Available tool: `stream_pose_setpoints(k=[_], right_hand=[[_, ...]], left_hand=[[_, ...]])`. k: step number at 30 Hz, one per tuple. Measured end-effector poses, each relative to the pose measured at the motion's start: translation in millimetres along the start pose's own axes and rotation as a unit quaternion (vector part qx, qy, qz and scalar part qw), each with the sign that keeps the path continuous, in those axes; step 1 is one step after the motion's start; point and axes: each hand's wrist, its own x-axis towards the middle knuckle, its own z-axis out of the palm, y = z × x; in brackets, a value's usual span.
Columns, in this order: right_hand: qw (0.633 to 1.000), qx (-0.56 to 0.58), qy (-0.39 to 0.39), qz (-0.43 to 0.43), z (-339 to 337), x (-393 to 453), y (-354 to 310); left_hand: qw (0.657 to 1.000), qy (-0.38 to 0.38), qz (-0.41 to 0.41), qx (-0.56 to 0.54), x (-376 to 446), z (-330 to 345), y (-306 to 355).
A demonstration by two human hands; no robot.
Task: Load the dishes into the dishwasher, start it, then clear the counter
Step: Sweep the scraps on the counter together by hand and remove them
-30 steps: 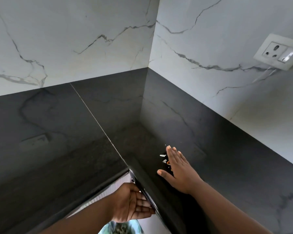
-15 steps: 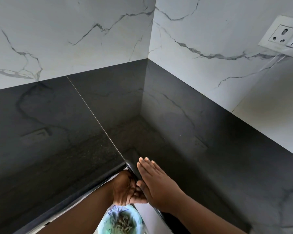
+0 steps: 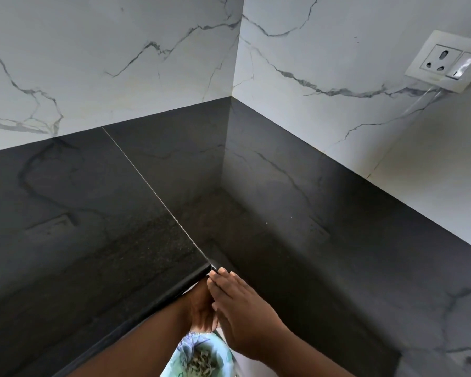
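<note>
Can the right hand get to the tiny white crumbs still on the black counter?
Probably yes. The right hand is at the counter edge with straight fingers, and nothing lies between it and the white crumbs.

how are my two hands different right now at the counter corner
The right hand lies flat with straight fingers on the counter's edge at the inner corner; the left hand sits below the edge, cupped, and the right hand partly hides it. The right hand shows its back; the left hand shows its palm side. Both meet at the corner, above a bin with a pale liner.
</note>
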Motion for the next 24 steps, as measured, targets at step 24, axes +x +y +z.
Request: stream_pose_setpoints(k=[24], right_hand=[[0.993, -0.100, -0.030, 0.059, 13.5, -18.0, -9.7]], left_hand=[[0.998, -0.025, -0.009, 0.056, 11.2, -9.6, 3.3]])
